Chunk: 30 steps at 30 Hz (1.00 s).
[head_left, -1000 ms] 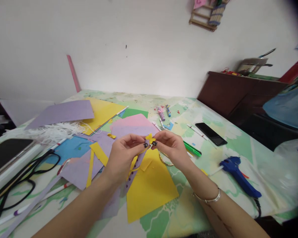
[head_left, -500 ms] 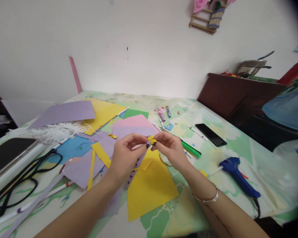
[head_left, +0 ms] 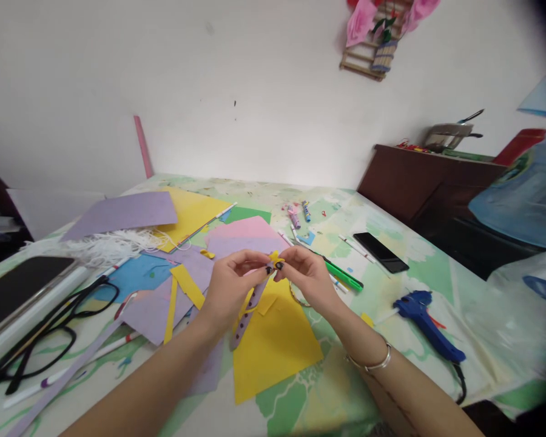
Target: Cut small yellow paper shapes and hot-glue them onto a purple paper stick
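Both my hands meet over the middle of the table, with the fingertips pinched close together. Between them is a small yellow paper piece (head_left: pixel 275 258), shaped like a bow or flower. A purple paper strip with dark dots (head_left: pixel 248 315) hangs down from my left hand (head_left: pixel 236 279), its upper end held near the yellow piece. My right hand (head_left: pixel 309 276) pinches the yellow piece from the other side. Its exact folds are partly hidden by the fingers. Beneath lies a yellow sheet (head_left: pixel 277 358) with a small yellow scrap (head_left: pixel 267 304) on it.
A blue glue gun (head_left: pixel 430 328), a black phone (head_left: pixel 381 252) and a green cutter (head_left: pixel 343 274) lie to the right. On the left are black glasses (head_left: pixel 64 331), white string (head_left: pixel 113 246), purple sheets (head_left: pixel 131 212) and a tablet-like dark device (head_left: pixel 22 285). Small decorated rolls (head_left: pixel 294 216) lie farther back.
The view has tilted up slightly, so the scene sits lower. My hands stay together at the yellow piece, and more of the dotted strip shows below my left hand.
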Motion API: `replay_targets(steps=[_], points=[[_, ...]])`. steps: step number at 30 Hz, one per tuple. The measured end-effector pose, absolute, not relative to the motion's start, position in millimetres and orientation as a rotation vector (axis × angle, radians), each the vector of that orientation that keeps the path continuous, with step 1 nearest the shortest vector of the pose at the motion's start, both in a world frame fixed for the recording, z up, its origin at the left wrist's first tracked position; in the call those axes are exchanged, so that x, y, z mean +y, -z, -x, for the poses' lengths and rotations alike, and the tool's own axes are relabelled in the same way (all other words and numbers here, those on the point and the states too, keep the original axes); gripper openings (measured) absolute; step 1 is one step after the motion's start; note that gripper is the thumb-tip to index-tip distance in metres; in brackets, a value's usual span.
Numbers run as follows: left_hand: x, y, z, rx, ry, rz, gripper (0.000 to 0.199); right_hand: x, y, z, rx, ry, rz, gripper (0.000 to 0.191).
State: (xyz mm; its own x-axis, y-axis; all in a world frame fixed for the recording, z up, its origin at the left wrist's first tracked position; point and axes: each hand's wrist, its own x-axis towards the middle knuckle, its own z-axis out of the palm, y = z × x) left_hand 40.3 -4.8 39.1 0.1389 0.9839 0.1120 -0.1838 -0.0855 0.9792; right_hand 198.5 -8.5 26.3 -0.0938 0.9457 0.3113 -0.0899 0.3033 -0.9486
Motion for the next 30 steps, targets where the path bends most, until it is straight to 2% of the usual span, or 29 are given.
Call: replay_targets(steps=[9,30], points=[[-2.5,-34.3,-41.7,0.875,-1.232,-1.206,0.014,-8.9,-25.7,-198.0,-1.352,-1.084,0.865,0.015],[-3.2,-35.4,-39.9,0.878,-1.199,-1.230,0.015,-8.0,-25.5,-199.8,-1.333,-1.132,0.828,0.022]])
